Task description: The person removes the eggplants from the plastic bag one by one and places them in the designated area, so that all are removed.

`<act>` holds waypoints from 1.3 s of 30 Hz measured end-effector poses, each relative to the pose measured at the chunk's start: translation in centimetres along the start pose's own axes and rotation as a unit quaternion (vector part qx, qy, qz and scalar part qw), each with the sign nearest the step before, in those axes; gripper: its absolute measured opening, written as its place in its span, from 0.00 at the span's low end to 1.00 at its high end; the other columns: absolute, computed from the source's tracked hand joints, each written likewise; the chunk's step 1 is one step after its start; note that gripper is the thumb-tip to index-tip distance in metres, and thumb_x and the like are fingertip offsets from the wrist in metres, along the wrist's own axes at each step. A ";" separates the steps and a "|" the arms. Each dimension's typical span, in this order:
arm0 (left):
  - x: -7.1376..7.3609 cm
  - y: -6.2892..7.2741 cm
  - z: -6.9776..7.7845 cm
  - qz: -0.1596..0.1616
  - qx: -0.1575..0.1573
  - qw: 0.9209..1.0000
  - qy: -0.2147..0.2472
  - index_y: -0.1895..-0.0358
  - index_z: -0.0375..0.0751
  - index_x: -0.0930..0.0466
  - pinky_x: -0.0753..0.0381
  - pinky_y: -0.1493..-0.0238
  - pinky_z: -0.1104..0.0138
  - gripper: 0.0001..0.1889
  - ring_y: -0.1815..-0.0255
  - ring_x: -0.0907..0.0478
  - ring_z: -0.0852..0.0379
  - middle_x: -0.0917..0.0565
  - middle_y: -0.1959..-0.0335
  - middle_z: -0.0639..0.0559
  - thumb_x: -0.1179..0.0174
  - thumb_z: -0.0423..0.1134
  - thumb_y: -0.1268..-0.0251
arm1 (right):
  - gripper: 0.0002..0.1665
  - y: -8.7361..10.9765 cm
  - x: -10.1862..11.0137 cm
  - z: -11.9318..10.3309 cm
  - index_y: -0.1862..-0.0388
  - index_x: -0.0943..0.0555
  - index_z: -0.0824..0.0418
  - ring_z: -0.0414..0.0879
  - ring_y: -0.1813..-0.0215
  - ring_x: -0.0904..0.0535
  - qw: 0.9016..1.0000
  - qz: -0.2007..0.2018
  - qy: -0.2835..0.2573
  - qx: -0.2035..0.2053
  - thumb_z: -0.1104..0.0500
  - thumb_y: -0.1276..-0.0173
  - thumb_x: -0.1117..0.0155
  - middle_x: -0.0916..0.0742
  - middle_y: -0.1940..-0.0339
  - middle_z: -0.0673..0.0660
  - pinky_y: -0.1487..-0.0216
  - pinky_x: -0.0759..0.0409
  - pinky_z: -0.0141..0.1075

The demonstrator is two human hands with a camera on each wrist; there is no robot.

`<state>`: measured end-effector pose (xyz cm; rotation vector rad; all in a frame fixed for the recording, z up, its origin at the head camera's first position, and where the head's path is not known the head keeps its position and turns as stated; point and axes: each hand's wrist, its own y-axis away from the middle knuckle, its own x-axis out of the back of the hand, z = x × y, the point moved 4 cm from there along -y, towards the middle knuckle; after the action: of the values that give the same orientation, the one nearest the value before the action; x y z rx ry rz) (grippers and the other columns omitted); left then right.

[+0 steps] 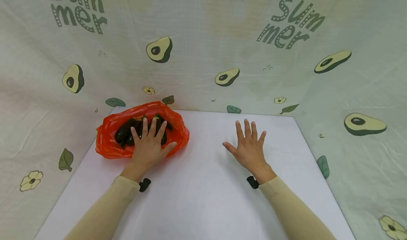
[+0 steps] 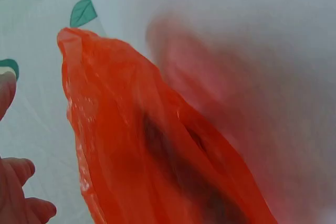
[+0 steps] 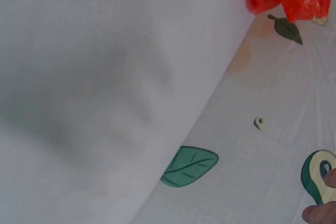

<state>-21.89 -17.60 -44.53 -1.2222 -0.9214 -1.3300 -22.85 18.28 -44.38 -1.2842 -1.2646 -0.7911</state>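
Count from here: one red bag (image 1: pixel 108 146), one white table (image 1: pixel 197 187), two hands: left hand (image 1: pixel 148 151), right hand (image 1: pixel 250 151). Eggplants (image 1: pixel 124 130): several, exact number blocked by the left hand. Left fingers straight, fanned wide over the bag, gripping nothing; contact unclear. Right fingers same spread, holding nothing, table's 1 o'clock. Bag sits at table's 10 to 11 o'clock: thin crinkled plastic, mouth open upward. Eggplants near-black, glossy.
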 end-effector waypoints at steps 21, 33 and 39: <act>5.3 3.1 -14.5 0.064 0.118 0.991 0.015 0.13 0.38 0.62 0.78 0.28 0.21 0.47 0.17 0.78 0.21 0.62 0.17 0.20 0.48 0.58 0.19 | 0.56 -7.4 -3.1 -10.9 0.12 0.47 0.59 0.68 0.13 0.50 0.996 -0.014 -0.054 0.074 0.33 0.25 0.38 0.42 0.13 0.67 0.21 0.53 0.77; 3.3 2.6 -17.0 0.046 0.140 0.989 0.005 0.15 0.30 0.65 0.71 0.28 0.19 0.49 0.19 0.69 0.15 0.60 0.19 0.15 0.44 0.52 0.22 | 0.54 -11.1 -8.1 -18.4 0.11 0.53 0.57 0.64 0.14 0.45 0.990 -0.074 -0.068 0.099 0.36 0.22 0.39 0.42 0.13 0.65 0.18 0.43 0.68; 3.1 2.2 -16.9 0.056 0.129 0.990 0.002 0.15 0.28 0.63 0.59 0.24 0.23 0.44 0.19 0.59 0.15 0.52 0.21 0.13 0.46 0.38 0.22 | 0.43 -11.6 -9.7 -20.1 0.11 0.56 0.60 0.62 0.13 0.44 0.988 -0.086 -0.042 0.117 0.53 0.15 0.51 0.41 0.13 0.66 0.18 0.39 0.63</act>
<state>-22.16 -34.88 -44.78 -1.0544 -0.9740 -1.0864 -31.32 -5.23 -47.55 -1.0367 -1.5041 -0.6912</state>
